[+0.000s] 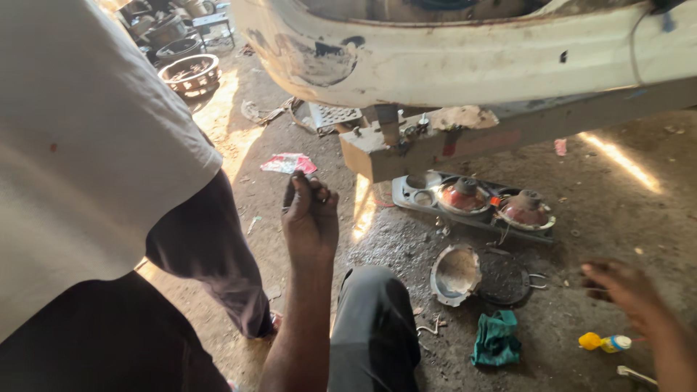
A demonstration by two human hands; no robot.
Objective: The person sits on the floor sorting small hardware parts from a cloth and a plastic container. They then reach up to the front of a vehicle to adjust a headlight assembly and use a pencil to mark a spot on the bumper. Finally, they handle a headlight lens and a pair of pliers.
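Note:
My left hand (311,218) is raised in the middle of the view, back towards me, fingers curled shut around a small metal part at its fingertips. My right hand (630,290) is blurred at the lower right, fingers apart and holding nothing. It hovers just above a small bottle with a yellow cap (605,342). On the ground between my hands lie a round metal reflector bowl (455,272) and a dark round plate (504,279). Behind them sits a grey lamp housing with two reddish lamps (472,199).
A worn cream vehicle body (450,51) and its metal beam (508,134) hang above the lamps. Another person in a white shirt (72,145) stands close at the left. A teal rag (496,337), a red wrapper (289,162) and my grey-trousered knee (374,319) are on the dirt floor.

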